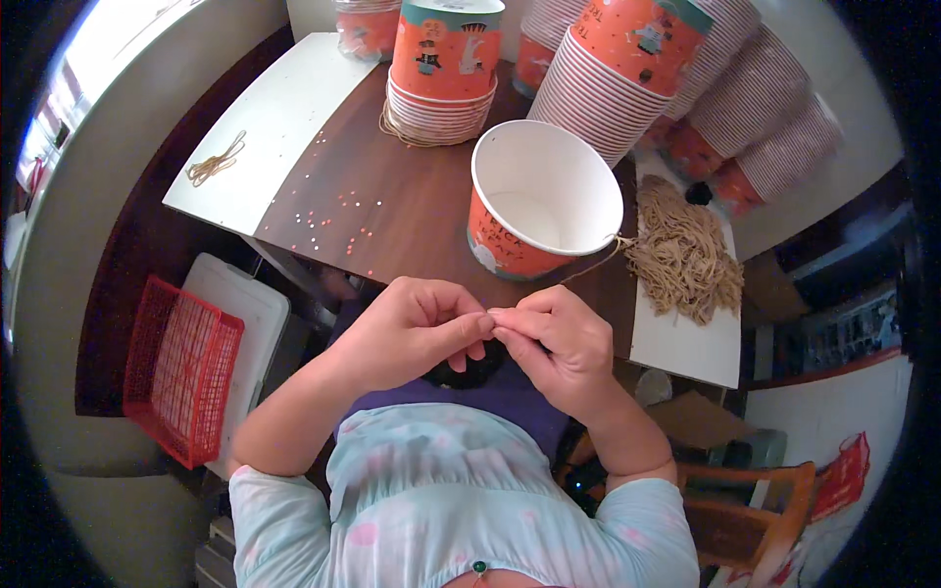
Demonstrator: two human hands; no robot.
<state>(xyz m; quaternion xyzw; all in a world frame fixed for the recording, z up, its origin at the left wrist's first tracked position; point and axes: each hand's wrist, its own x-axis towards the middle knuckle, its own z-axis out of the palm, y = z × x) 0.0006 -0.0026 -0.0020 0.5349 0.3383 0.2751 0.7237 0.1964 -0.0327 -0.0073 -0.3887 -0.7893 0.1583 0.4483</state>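
Observation:
My left hand and my right hand meet at the fingertips in front of my chest, just off the near edge of the table. Each one is closed in a pinch. A thin tan cord runs from the right rim of a paper bucket down to my right hand. The bucket is white inside and orange with a printed pattern outside, and it stands open end up, beyond my hands. Whatever my left fingertips pinch is too small to make out; the cord's end is hidden between the fingers.
Nested bucket stacks crowd the table's far side. A heap of tan cords lies at the right, a small cord bundle at the left. Small paper dots dot the brown tabletop. A red basket stands lower left, a wooden chair lower right.

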